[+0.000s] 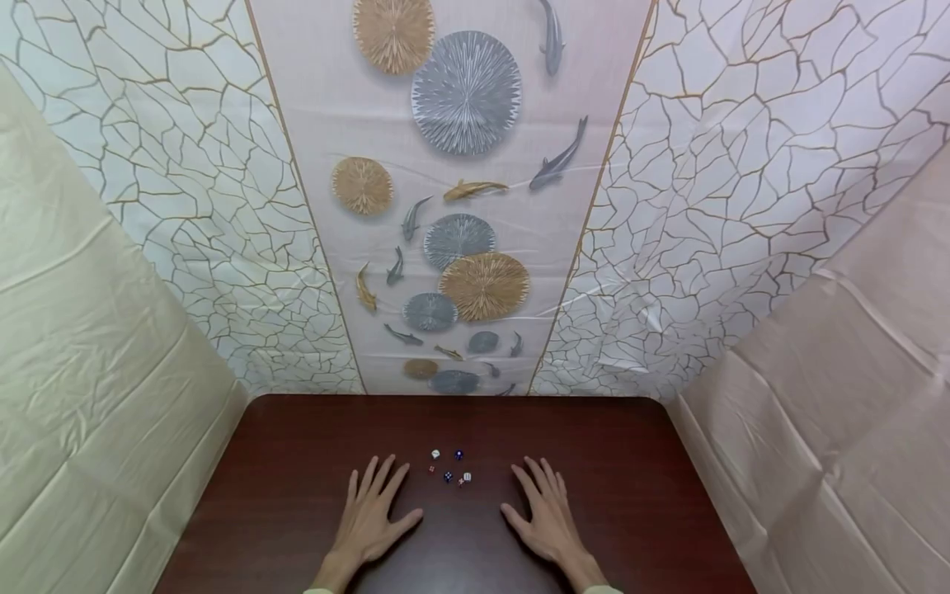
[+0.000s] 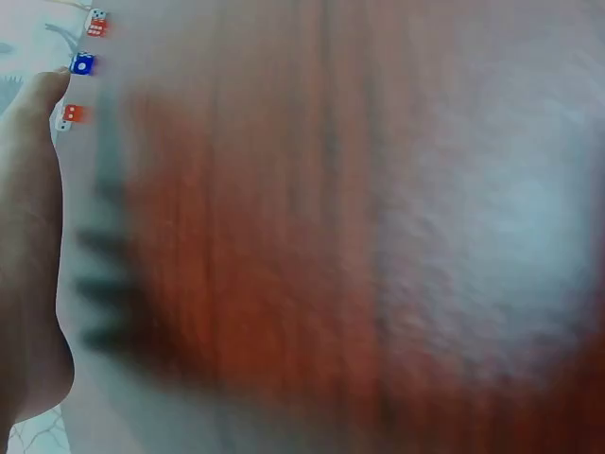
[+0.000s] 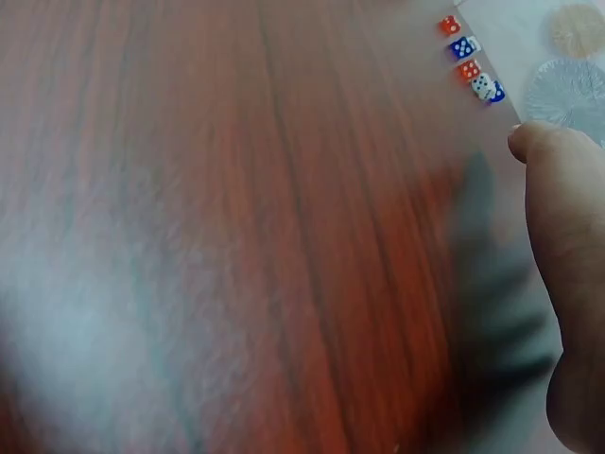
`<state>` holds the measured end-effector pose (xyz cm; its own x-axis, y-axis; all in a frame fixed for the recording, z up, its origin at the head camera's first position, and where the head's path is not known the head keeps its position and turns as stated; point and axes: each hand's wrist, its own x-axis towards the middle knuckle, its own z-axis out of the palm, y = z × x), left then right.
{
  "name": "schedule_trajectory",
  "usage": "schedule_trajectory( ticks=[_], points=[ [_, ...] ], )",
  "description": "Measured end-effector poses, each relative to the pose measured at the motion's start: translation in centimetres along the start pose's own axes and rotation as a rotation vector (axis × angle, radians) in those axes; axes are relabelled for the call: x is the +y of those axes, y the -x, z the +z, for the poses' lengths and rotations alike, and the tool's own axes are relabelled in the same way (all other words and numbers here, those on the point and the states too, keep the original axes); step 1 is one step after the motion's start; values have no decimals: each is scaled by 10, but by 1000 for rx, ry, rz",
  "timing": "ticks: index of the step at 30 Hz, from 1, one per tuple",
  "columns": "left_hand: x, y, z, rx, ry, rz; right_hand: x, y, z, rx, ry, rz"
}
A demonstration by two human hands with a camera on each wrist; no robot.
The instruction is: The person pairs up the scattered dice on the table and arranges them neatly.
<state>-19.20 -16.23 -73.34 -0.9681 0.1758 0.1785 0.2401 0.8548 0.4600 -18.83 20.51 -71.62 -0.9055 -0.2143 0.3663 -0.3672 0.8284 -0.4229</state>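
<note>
Several small dice lie in a loose cluster on the dark red-brown table (image 1: 282, 495), between and slightly beyond the two hands. At the back of the cluster are a white die (image 1: 435, 454) and a blue die (image 1: 458, 454); a red die (image 1: 431, 469) sits at its left. Closer in, another blue die (image 1: 449, 477) lies near a second white die (image 1: 467, 477) and a second red die (image 1: 461, 483). My left hand (image 1: 369, 513), palm down with fingers spread, is left of the dice and holds nothing. To their right, my right hand (image 1: 547, 513) is likewise spread, palm down and holding nothing.
Behind the table's far edge hangs a patterned cloth (image 1: 460, 239) printed with fish and round discs. Plain beige cloth drapes (image 1: 96, 363) flank the table on the left, with another beige drape (image 1: 839, 412) on the right.
</note>
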Motion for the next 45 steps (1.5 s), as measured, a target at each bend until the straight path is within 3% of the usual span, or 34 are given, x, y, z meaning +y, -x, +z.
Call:
schedule_trajectory(
  ticks=[10, 19, 30, 39, 45],
  points=[
    [10, -21, -4, -14, 35, -17, -11, -16, 3, -2, -101, 14],
    [20, -38, -4, 71, 67, 76, -20, -33, 9, 63, -144, -58],
    [27, -61, 3, 131, 143, 101, -32, -48, 14, -6, -182, -70],
    [32, -72, 13, 120, 144, 70, -43, -58, 17, -91, -203, -43],
    [40, -77, 16, 160, 123, 54, -45, -62, 20, -154, -212, -28]
  ],
)
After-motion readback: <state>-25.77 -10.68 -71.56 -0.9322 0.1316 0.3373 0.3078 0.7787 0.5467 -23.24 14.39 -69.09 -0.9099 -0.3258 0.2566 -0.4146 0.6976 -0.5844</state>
